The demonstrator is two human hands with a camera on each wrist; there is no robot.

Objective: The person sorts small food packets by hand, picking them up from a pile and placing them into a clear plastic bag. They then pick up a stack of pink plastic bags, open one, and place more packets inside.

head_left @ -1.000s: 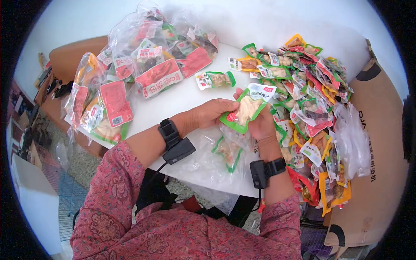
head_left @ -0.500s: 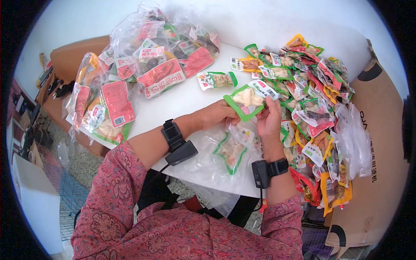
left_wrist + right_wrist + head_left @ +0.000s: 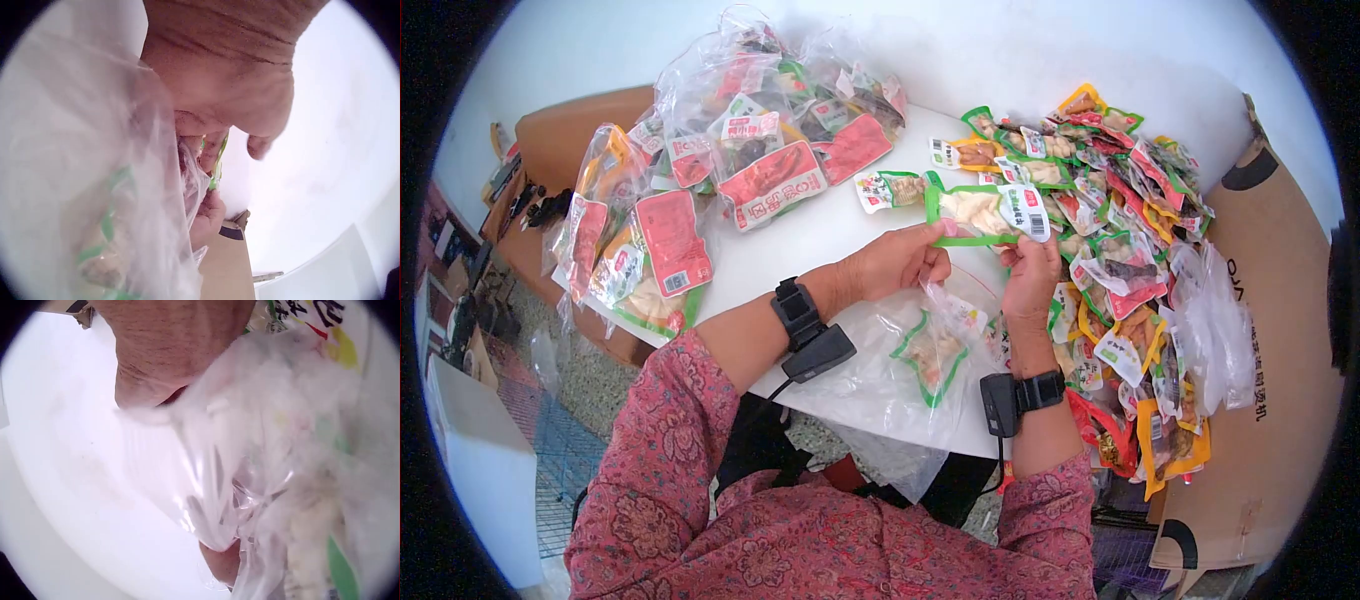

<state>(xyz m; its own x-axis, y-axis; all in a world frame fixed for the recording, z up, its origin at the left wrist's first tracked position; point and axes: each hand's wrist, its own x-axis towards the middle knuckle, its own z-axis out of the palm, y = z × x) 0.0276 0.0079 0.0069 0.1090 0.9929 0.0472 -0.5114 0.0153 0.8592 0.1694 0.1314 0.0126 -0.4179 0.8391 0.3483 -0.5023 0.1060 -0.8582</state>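
Note:
Level above the table, a green-edged packet (image 3: 985, 212) of pale food shows its white label to the right. My right hand (image 3: 1030, 280) pinches its lower right end. At its lower left corner is my left hand (image 3: 892, 266), whose curled fingers grip the rim of a clear bag (image 3: 870, 350); whether they also hold the packet, I cannot tell. Inside the bag lies another green-edged packet (image 3: 930, 355). Bag film (image 3: 150, 187) hangs beside the left hand (image 3: 219, 69) in the left wrist view, and partly covers the right hand (image 3: 181, 347) in the right wrist view.
A heap of mixed packets (image 3: 1115, 250) covers the table's right side. Filled clear bags (image 3: 775, 185) stand at the back left, with a single green-edged packet (image 3: 890, 190) beside them. Empty-looking plastic bags (image 3: 1215, 330) lie near a cardboard box (image 3: 1275, 300).
The held packet has turned from tilted to nearly level, its label now facing right, and risen slightly. My right hand has shifted to its label end; the left fingers have moved down to the bag's rim.

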